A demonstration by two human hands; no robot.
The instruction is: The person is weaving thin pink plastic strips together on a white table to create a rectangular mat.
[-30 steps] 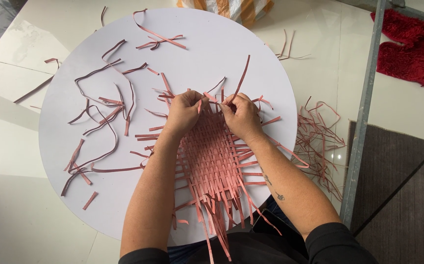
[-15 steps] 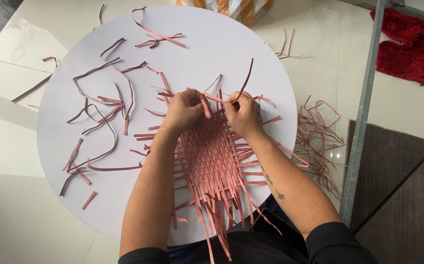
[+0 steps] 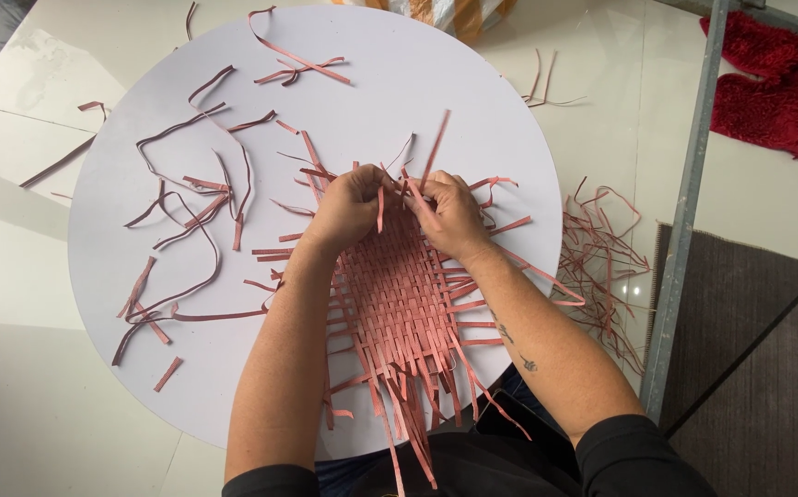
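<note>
At the middle of the frame, the left hand (image 3: 348,207) and right hand (image 3: 449,213) both pinch strips at the top edge of the pink woven mat (image 3: 399,304) on the round white table (image 3: 472,101); the weave is probably best kept tight and flat.

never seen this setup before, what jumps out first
A pink woven strip mat lies mid-table, with the left hand and right hand pinching strips at its far edge. Loose strips scatter across the round white table, and a red rug lies top right.
</note>
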